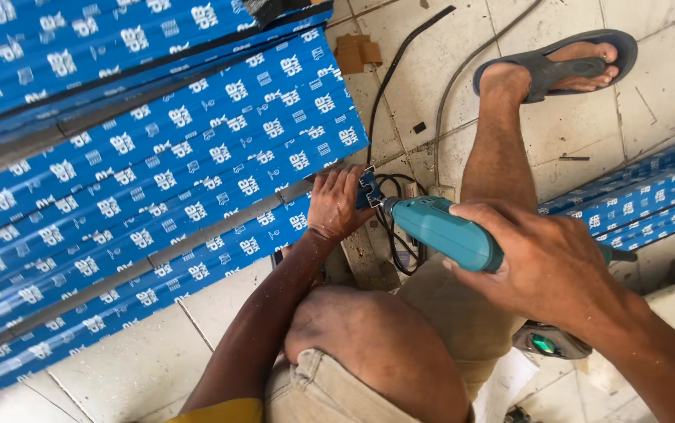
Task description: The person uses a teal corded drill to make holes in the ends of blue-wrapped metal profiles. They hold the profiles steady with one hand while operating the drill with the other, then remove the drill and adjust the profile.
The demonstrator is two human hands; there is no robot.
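My right hand [545, 266] grips a teal electric drill [443, 231] that points left, its tip against the end of a blue-wrapped metal profile [368, 188]. My left hand [336, 205] closes around that profile end, right beside the drill tip. The profile belongs to a long stack of blue film-wrapped metal profiles [157, 172] that runs off to the upper left. I am crouched over the work, my bare knee [369, 337] below the hands.
A black cable [392, 66] snakes over the tiled floor [666, 86] to a coil under the drill. My sandalled foot [564, 63] rests at the top right. More blue-wrapped profiles [643, 200] lie at the right. A small cardboard scrap [357, 53] sits near the top.
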